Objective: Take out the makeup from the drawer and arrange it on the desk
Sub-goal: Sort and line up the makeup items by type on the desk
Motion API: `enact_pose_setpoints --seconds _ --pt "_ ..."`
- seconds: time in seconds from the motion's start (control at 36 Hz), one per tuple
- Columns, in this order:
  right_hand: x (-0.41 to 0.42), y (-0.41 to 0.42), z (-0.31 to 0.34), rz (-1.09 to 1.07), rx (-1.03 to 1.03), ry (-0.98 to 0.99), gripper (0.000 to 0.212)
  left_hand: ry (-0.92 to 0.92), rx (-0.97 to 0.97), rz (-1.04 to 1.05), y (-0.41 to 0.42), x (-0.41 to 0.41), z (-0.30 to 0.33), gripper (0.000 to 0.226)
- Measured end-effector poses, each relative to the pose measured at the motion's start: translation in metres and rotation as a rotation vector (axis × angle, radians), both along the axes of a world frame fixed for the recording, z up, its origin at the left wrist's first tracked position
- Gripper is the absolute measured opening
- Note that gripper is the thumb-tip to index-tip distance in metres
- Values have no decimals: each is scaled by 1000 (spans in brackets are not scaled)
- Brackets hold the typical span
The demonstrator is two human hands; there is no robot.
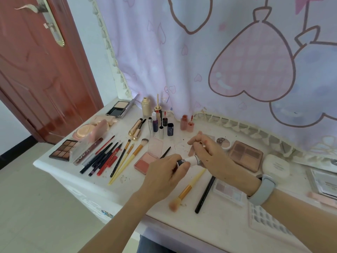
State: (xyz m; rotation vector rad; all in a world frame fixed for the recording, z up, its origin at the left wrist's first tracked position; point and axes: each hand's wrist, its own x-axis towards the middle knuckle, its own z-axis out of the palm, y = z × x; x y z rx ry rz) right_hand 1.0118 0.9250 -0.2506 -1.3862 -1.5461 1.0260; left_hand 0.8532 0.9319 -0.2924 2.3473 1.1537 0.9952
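Together, left hand (165, 171) and right hand (209, 152) around one white tube (194, 160) — dark cap, seemingly — above desk (142, 190).

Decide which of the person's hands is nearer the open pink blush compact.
Left. The left hand overlaps the blush compact's right edge; the right hand lies farther right, apart from it.

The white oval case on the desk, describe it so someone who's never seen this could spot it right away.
Start at the white desk and find the right hand with its grey wristband. Just beyond the wristband sits the white oval case, shut. Unlike the open brown palette beside it, it is plain and rounded.
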Motion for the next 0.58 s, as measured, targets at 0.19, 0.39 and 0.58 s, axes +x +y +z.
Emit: enact_pose_setpoints --seconds 0.19,0.39,0.58 --pt "17 -1 14 212 -17 115 31 -171 -188 40 6 -5 8 40" --pt "12 7 15 134 -202 -15 39 -149 -178 14 6 -4 18 13" --pt "20 8 17 130 -121 6 15 18 -75 -12 9 -5 23 35"
